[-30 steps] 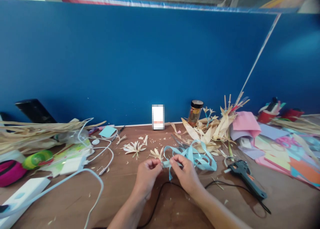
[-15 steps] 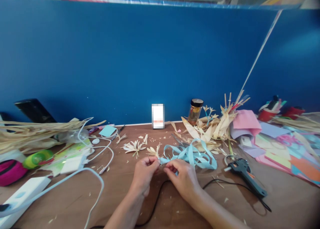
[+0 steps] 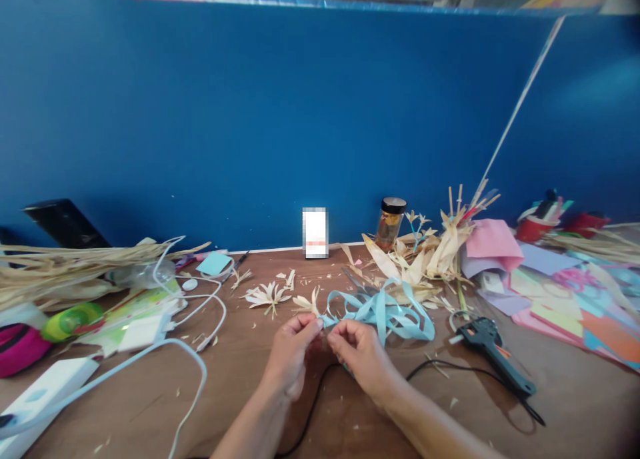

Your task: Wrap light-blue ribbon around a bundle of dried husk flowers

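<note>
Thumb and fingers pinched, my left hand (image 3: 291, 352) holds the end of a light blue ribbon (image 3: 395, 312) near the middle of the table. My right hand (image 3: 364, 357) is closed in a pinch on the same ribbon, a short gap away. A bit of blue shows below my right fingers too. Just beyond my left fingertips stands a pale dried-husk flower (image 3: 309, 301), its lower part hidden. Another husk flower (image 3: 269, 297) lies to its left. The ribbon's loose loops spread behind and right of my right hand, over part of some scissors (image 3: 357, 282).
A glue gun (image 3: 493, 352) lies at right, its black cord running beneath my hands. Behind are a lidded jar (image 3: 391, 222), a husk bundle (image 3: 450, 252) and a phone-like screen (image 3: 315, 232). Colored paper (image 3: 565, 305) is far right; a power strip (image 3: 47, 395) and white cables are left.
My right fingers have curled tighter and drawn slightly up beside the left ones. The ribbon stretch between my hands looks shorter. My left hand barely differs; the view shifted a little.
</note>
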Demonstrator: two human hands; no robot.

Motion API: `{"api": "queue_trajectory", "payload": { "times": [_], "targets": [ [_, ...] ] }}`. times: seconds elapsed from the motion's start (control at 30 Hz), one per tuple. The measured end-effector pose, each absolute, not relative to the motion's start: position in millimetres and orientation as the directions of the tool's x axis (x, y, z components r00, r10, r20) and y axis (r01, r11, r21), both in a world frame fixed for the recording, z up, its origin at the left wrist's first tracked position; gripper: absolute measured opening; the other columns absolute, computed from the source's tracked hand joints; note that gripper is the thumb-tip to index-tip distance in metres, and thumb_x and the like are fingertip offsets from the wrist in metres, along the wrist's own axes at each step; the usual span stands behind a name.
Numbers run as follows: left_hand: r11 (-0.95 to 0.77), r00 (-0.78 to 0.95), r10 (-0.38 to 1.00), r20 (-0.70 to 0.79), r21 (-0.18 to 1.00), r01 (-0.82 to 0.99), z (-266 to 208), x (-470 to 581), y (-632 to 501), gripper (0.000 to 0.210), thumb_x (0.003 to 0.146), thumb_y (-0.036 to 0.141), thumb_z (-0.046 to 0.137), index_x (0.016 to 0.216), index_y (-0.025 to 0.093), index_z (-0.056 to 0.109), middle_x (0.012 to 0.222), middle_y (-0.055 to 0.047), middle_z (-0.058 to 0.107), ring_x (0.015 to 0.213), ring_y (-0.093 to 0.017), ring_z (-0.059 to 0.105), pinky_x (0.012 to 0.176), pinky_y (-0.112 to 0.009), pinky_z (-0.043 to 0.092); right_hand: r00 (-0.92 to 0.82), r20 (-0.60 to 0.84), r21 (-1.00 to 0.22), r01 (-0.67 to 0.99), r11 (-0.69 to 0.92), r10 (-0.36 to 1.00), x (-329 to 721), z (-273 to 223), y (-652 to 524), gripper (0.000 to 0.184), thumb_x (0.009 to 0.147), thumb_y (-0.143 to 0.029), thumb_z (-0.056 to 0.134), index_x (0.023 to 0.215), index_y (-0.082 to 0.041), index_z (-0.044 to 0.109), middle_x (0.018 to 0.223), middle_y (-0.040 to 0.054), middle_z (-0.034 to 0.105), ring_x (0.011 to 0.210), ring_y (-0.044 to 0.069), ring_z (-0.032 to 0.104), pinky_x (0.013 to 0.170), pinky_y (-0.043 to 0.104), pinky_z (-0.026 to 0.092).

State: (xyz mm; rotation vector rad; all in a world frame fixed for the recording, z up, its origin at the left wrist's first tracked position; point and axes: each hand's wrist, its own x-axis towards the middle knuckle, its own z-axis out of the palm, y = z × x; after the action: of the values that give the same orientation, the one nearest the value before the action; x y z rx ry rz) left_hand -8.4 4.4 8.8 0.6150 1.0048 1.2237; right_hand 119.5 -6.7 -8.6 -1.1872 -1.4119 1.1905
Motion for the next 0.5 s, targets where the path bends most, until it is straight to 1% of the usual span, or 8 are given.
{"api": "queue_trajectory", "payload": {
  "times": [0.13,0.3,0.37,0.4,0.5],
  "targets": [
    [0.321,0.048,0.937,-0.345,0.802,-0.504,7.9,-9.1,5.2,0.018,0.055,0.020,0.073,0.063,0.013,0.058,0.050,0.005,0.054,0.045,-0.004,0.046,0.046,-0.013,0.038,-0.145,-0.037,-0.999,0.009,-0.036,0.989,116.1,-9.6,-6.6,0.020,0.075,-0.034,0.052,0.066,-0.016,0.050,0.049,-0.0060,0.045,0.040,0.005,0.034,0.039,0.017,0.027],
    [0.372,0.093,0.912,-0.400,0.706,-0.602,5.5,-7.8,5.9,0.019,0.053,0.017,0.074,0.063,0.014,0.058,0.050,0.005,0.052,0.044,-0.003,0.045,0.046,-0.013,0.039,-0.153,-0.068,-0.996,-0.049,-0.076,0.986,113.3,-10.4,-7.4,0.023,0.074,-0.036,0.053,0.066,-0.016,0.050,0.049,-0.0059,0.045,0.041,0.005,0.036,0.039,0.016,0.028],
    [0.380,0.114,0.911,-0.395,0.701,-0.603,5.8,-7.6,6.1,0.019,0.053,0.017,0.074,0.063,0.014,0.058,0.050,0.005,0.051,0.044,-0.003,0.045,0.046,-0.013,0.039,-0.163,-0.063,-0.998,-0.012,-0.066,0.985,114.6,-9.4,-7.5,0.023,0.075,-0.037,0.053,0.066,-0.016,0.051,0.050,-0.0051,0.046,0.042,0.006,0.037,0.039,0.016,0.029],
    [0.376,0.116,0.916,-0.385,0.719,-0.585,6.5,-8.0,6.2,0.018,0.054,0.018,0.074,0.062,0.014,0.058,0.050,0.005,0.051,0.044,-0.003,0.044,0.045,-0.013,0.038,-0.165,-0.043,-0.999,0.026,-0.040,0.985,115.8,-8.3,-7.6,0.023,0.075,-0.036,0.053,0.066,-0.016,0.052,0.051,-0.0045,0.047,0.043,0.006,0.039,0.040,0.017,0.029],
    [0.327,0.087,0.942,-0.324,0.825,-0.461,9.1,-10.6,6.4,0.018,0.055,0.021,0.073,0.061,0.013,0.059,0.049,0.005,0.050,0.043,-0.004,0.042,0.043,-0.014,0.034,-0.119,0.093,-0.978,0.176,0.113,0.989,121.4,-2.6,-7.2,0.022,0.076,-0.035,0.052,0.066,-0.016,0.054,0.055,-0.0027,0.049,0.050,0.008,0.042,0.046,0.019,0.033]
  ]
}}
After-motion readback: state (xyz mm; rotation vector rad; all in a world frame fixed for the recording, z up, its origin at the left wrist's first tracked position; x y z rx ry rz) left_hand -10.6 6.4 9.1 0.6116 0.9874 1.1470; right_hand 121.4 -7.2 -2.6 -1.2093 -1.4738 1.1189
